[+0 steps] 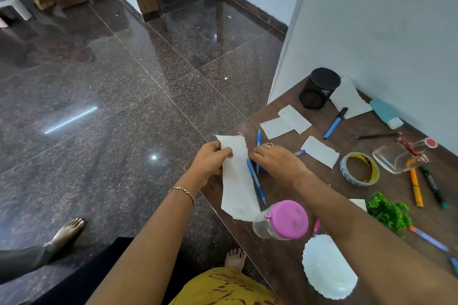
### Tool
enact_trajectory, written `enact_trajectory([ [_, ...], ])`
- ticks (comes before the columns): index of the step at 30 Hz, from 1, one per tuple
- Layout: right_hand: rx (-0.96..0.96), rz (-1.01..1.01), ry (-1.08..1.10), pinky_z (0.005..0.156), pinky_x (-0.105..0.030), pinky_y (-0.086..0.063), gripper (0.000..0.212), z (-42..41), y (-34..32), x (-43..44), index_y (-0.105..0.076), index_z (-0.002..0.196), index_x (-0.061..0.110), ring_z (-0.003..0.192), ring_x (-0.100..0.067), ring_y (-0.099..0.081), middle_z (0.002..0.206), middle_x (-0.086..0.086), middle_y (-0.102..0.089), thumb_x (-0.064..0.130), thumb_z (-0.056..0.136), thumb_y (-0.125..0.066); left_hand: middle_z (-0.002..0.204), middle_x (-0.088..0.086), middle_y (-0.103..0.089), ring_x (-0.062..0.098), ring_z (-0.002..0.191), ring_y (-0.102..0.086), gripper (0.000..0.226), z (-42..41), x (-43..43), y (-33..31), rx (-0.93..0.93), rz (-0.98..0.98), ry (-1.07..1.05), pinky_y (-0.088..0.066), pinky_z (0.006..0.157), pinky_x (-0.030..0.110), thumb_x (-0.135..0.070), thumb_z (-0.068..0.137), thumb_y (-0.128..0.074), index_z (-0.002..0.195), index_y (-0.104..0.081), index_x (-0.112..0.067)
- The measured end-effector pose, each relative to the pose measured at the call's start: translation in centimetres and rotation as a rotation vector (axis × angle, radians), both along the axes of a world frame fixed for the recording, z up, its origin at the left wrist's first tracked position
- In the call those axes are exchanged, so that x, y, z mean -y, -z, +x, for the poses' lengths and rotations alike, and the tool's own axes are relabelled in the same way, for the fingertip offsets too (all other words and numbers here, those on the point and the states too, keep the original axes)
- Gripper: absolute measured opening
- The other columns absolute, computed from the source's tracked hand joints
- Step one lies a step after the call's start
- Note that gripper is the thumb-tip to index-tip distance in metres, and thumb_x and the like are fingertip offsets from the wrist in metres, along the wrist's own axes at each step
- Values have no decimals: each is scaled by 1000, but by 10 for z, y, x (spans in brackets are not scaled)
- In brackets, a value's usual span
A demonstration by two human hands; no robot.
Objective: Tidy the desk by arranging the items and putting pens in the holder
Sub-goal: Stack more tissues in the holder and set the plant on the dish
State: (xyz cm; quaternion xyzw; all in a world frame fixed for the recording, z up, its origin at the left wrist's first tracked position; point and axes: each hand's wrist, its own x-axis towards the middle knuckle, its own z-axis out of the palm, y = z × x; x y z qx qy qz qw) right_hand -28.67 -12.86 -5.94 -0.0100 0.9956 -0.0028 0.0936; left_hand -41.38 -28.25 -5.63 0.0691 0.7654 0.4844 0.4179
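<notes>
My left hand (210, 160) pinches the top of a long white paper strip (236, 181) at the desk's near-left corner. My right hand (275, 160) rests beside it, fingers curled onto several blue pens (256, 182) under the paper's edge. The black mesh pen holder (318, 88) lies on its side at the far end by the wall. A blue-black marker (335, 122), a pencil (378, 135), an orange marker (416, 187) and a green-tipped black marker (433, 187) lie scattered on the brown desk (280, 250).
Loose paper pieces (285, 122), a tape roll (359, 168), a tipped glass bottle (401, 156), a teal tube (385, 112), a green plant sprig (387, 213), a pink-lidded jar (282, 221) and a white scalloped plate (327, 267) crowd the desk. The wall bounds its right side.
</notes>
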Motion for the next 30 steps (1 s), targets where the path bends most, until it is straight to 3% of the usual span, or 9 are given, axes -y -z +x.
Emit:
enact_trajectory([
  [8, -156, -208, 217, 99, -33, -49, 31, 5, 2, 15, -57, 127, 16, 108, -18, -58, 125, -4, -61, 19, 97, -50, 100, 7, -72, 27, 98, -67, 12, 3, 1, 0, -12, 82, -9, -56, 83, 47, -15, 81, -61, 93, -65, -16],
  [12, -126, -646, 554, 100, -29, -49, 21, 12, -6, 21, -66, 110, 18, 104, -11, -61, 115, 1, -66, 9, 93, -57, 102, 4, -70, 22, 96, -67, 10, 4, 5, 4, 42, 92, -30, -56, 71, 35, -16, 86, -64, 96, -61, -16],
  [16, 60, -892, 614, 102, -31, -47, 32, 39, -14, 20, -68, 107, 17, 106, -10, -62, 114, 3, -68, -5, 91, -51, 108, 4, -68, 19, 98, -66, 25, 5, 11, 8, 88, 68, -65, -58, 74, 36, -20, 86, -68, 108, -59, -14],
  [20, 226, -968, 597, 100, -33, -49, 38, 69, -20, 19, -65, 117, 15, 108, -13, -63, 117, 1, -67, -3, 83, -67, 103, -1, -66, 16, 94, -63, 33, 16, 17, 8, 111, 40, -52, -54, 67, 30, -23, 84, -72, 111, -57, -13],
  [23, 319, -962, 577, 102, -34, -47, 45, 87, -29, 25, -59, 120, 22, 110, -12, -59, 116, 5, -64, 2, 82, -72, 105, -1, -66, 18, 99, -63, 36, 25, 24, 12, 99, -16, -12, -56, 79, 35, -28, 81, -74, 110, -60, -11],
  [25, 380, -987, 584, 100, -25, -46, 47, 99, -32, 30, -53, 113, 35, 97, -1, -58, 100, 19, -59, 1, 84, -69, 107, 2, -68, 21, 100, -65, 42, 32, 30, 15, 102, -38, -3, -57, 85, 40, -29, 78, -77, 109, -62, -7],
  [27, 425, -1003, 564, 83, -8, -47, 55, 107, -33, 37, -46, 110, 37, 88, 4, -55, 93, 25, -52, -3, 82, -69, 107, 6, -70, 23, 99, -67, 42, 39, 37, 17, 107, -44, -18, -57, 86, 43, -27, 75, -80, 107, -64, -5],
  [28, 420, -1008, 557, 77, -5, -45, 58, 111, -32, 41, -44, 113, 36, 89, 4, -55, 94, 25, -51, -2, 79, -72, 106, 7, -71, 25, 99, -67, 40, 42, 40, 18, 110, -43, -33, -57, 86, 44, -25, 74, -81, 105, -64, -5],
  [30, 336, -1020, 558, 84, -9, -40, 66, 115, -30, 52, -45, 121, 33, 99, 4, -54, 102, 24, -52, 8, 72, -81, 106, 10, -71, 27, 98, -68, 34, 49, 44, 18, 121, -29, -76, -58, 84, 45, -18, 75, -81, 101, -65, -3],
])
